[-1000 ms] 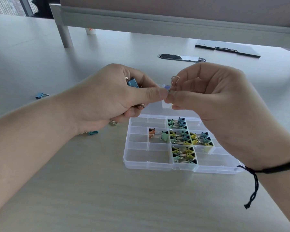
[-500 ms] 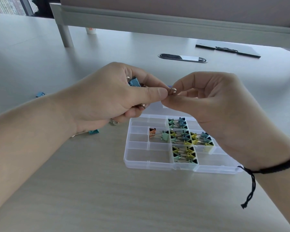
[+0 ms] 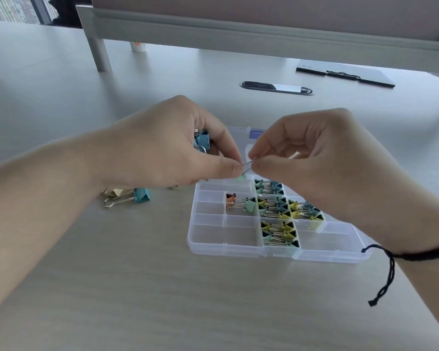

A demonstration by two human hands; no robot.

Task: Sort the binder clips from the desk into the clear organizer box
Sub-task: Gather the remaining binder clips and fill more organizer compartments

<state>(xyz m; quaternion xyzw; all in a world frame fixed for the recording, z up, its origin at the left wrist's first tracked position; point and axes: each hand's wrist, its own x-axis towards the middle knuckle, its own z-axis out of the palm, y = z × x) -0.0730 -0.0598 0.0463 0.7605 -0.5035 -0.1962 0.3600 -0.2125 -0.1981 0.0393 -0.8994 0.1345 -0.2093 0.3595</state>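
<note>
Your hands meet over the organizer box (image 3: 241, 245): left hand (image 3: 167, 145) gripping blue clips (image 3: 202, 143), both pinching one small clip (image 3: 247, 167) between them. Slacken and it likely drops into the wrong compartment; two clips (image 3: 127, 196) wait on the counter (image 3: 112, 287).

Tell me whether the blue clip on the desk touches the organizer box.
Apart. The head view shows bare desk between the blue clip and the organizer box.

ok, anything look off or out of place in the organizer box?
One thing: the orange binder clip lies in the clear plastic organizer box joined to a mint-green clip, straddling a divider; the other compartments hold yellow, green and blue clips. Nothing looks spilled or damaged.
</note>
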